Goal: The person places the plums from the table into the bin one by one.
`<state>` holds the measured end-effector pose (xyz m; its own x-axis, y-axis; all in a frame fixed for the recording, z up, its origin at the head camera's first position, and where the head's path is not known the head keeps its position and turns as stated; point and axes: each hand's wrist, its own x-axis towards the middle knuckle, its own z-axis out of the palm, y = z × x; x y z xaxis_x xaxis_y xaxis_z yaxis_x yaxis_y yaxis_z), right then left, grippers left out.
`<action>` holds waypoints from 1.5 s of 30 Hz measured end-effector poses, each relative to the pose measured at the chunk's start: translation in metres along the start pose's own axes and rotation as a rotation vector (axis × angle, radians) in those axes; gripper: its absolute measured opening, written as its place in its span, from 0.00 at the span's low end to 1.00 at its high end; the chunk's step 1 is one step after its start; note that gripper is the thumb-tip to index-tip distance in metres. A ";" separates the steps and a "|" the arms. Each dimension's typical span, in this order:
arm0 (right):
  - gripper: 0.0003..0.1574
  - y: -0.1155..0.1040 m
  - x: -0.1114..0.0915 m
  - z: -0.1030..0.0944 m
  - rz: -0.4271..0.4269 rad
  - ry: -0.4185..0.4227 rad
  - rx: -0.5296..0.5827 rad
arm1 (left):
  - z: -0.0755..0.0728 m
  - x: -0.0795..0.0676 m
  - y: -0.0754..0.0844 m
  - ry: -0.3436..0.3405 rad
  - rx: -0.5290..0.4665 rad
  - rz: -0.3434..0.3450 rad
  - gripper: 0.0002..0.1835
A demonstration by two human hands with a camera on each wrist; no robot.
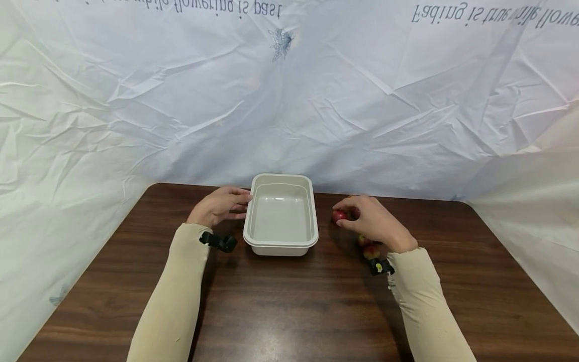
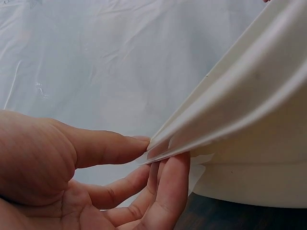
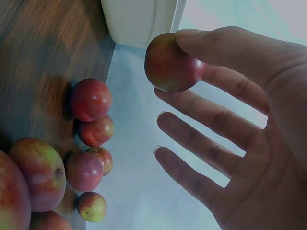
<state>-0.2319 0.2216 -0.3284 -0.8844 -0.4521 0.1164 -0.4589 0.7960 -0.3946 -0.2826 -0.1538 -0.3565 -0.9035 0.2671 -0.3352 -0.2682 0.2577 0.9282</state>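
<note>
Starting far left: a cream sleeve (image 1: pixel 167 296) with a black strap (image 1: pixel 217 241) at the wrist, chopped off at the bottom of the head view. Next, pinching the left rim of the tub (image 1: pixel 281 216) with the left hand (image 1: pixel 219 206), thumb on top and fingertips tucked underneath, pretty clear in the left wrist view. Only a slanting bit of tub wall in that close-up though, the rest out of shot. Tub upright on the brown surface (image 1: pixel 271 296), between both hands. Then, past a gap on the tub's right, a red plum (image 1: pixel 339 216) held between thumb and fingers of the right hand (image 1: pixel 373 221), ring and little fingers stretched out clear of it. Can't tell about contact between that plum and the surface. More plums (image 3: pixel 91 99) under the right hand and wrist, mostly covered in the head view. Way easier to see in the right wrist view, all bunched up, but with a few overlapping or sliced off at the edges, so no solid count, sorry.
</note>
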 end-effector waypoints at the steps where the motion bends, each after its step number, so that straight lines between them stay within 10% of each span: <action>1: 0.18 0.000 0.000 0.000 0.000 0.004 -0.001 | 0.000 0.000 0.000 -0.001 0.000 0.001 0.25; 45: 0.19 -0.031 0.011 0.006 -0.130 0.124 0.036 | -0.004 0.003 0.005 -0.008 -0.016 -0.010 0.24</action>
<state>-0.2268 0.1897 -0.3210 -0.8224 -0.4956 0.2794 -0.5689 0.7179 -0.4012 -0.2875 -0.1555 -0.3524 -0.8980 0.2719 -0.3461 -0.2829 0.2459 0.9271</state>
